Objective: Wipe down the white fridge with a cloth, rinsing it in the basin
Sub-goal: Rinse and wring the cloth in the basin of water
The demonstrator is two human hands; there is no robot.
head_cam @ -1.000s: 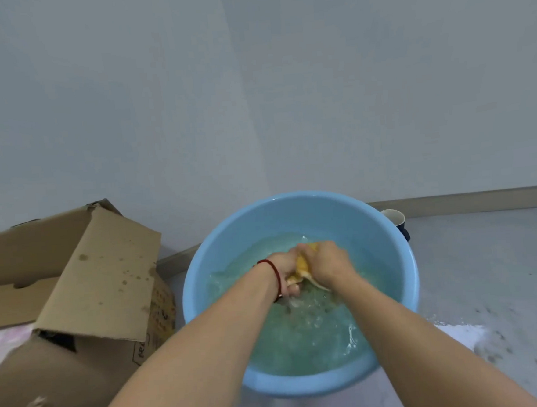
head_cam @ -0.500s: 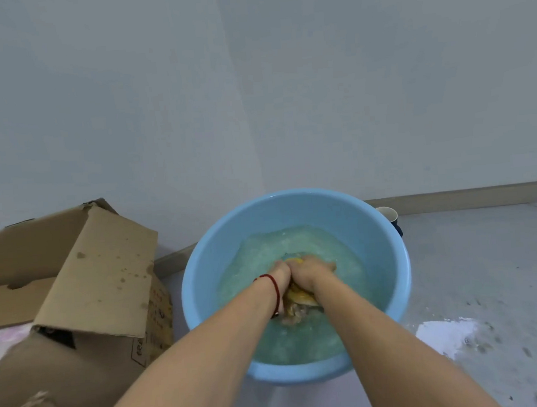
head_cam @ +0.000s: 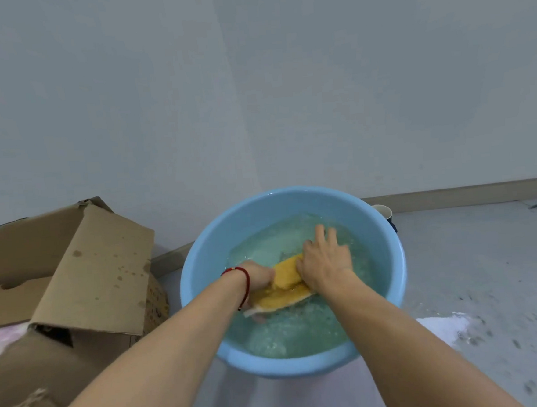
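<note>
A light blue basin [head_cam: 201,265] half full of water stands on the grey floor against the wall. A yellow cloth [head_cam: 282,285] lies stretched across the water's surface. My left hand [head_cam: 259,275], with a red string on its wrist, grips the cloth's left end with curled fingers. My right hand [head_cam: 323,258] lies over the cloth's right end, its fingers stretched forward into the water. The fridge is not in view.
An open, stained cardboard box [head_cam: 85,279] stands left of the basin. A small cup [head_cam: 384,212] sits behind the basin's right rim near the skirting board. A wet white patch [head_cam: 444,326] marks the floor to the right.
Both hands were bunched together on the cloth in the water. Now they have moved apart, the cloth is stretched out between them, and my right hand has slid forward with its fingers straightened.
</note>
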